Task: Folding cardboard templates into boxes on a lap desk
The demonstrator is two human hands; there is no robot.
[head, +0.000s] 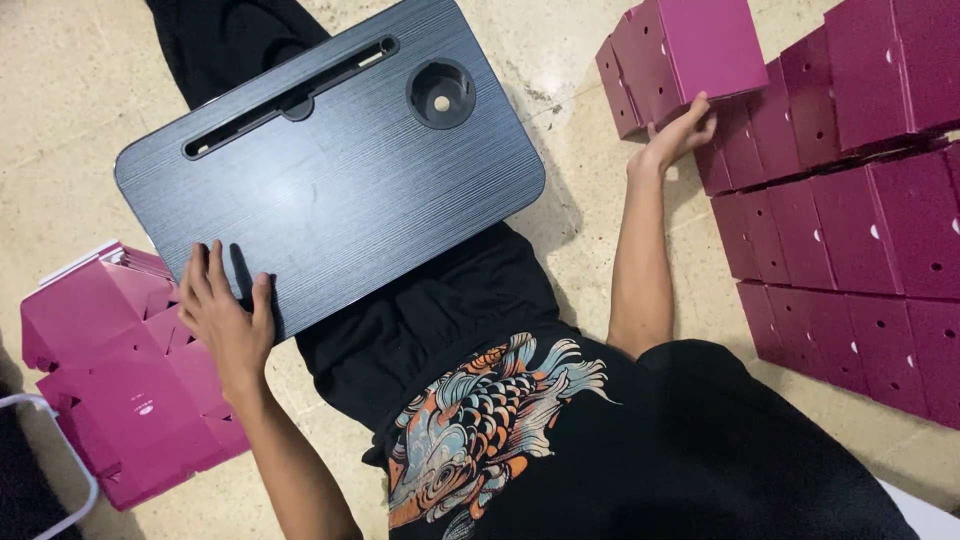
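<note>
Left hand [225, 320] is pressing flat, steadying the lap tray [330, 170]; right hand [680, 130], at two o'clock, is gripping a folded magenta box [690, 50].

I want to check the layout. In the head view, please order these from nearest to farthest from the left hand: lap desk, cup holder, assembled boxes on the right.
1. Lap desk: under the left hand.
2. Cup holder: desk's far corner.
3. Assembled boxes: right side, by the right hand.

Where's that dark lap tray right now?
In the head view the dark lap tray lies across the person's lap, upper left of centre, with the left hand on its near corner and flat magenta boxes beside it.
</note>
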